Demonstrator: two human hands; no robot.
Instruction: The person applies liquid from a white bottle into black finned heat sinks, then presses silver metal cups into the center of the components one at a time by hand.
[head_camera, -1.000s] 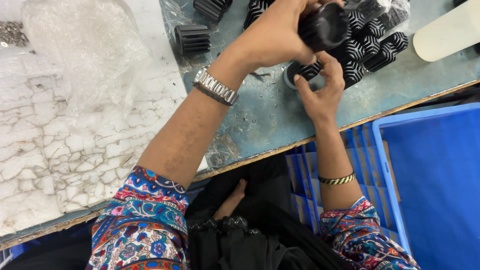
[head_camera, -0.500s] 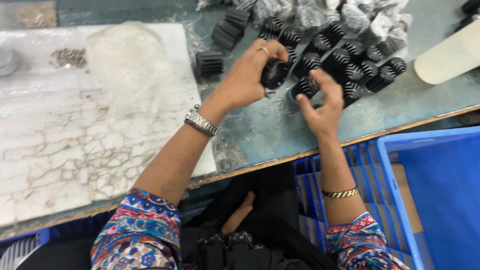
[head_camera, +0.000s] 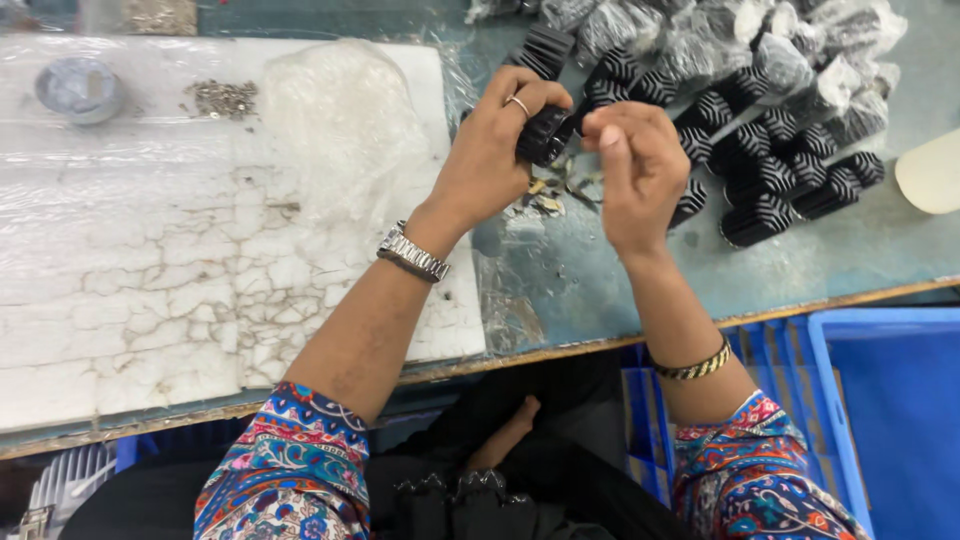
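A blue plastic crate (head_camera: 880, 400) stands below the near right edge of the grey-green workbench (head_camera: 800, 270); what shows of its inside is bare blue, and its right side runs out of the picture. At the far left a small round grey dish (head_camera: 80, 88) sits on the cracked white board wrapped in clear film (head_camera: 150, 270); its contents cannot be made out. Just right of it lies a little heap of tiny metal bits (head_camera: 222, 97), too small to count, and beside that a crumpled clear plastic bag (head_camera: 345, 130).

The left hand (head_camera: 495, 155) is closed around one black ribbed cylindrical part (head_camera: 545, 133), held above the bench at the middle far side. The right hand (head_camera: 640, 165) is curled narrow just right of that part, fingertips pinched together; whether they grip anything cannot be told. Under the hands lie a few small scraps (head_camera: 555, 192).

To the right spreads a pile of the same black ribbed parts (head_camera: 780, 180), roughly a dozen bare ones; farther back more are wrapped in clear plastic (head_camera: 740, 35) and blur together. A cream rounded object (head_camera: 932, 172) is cut off at the right edge.
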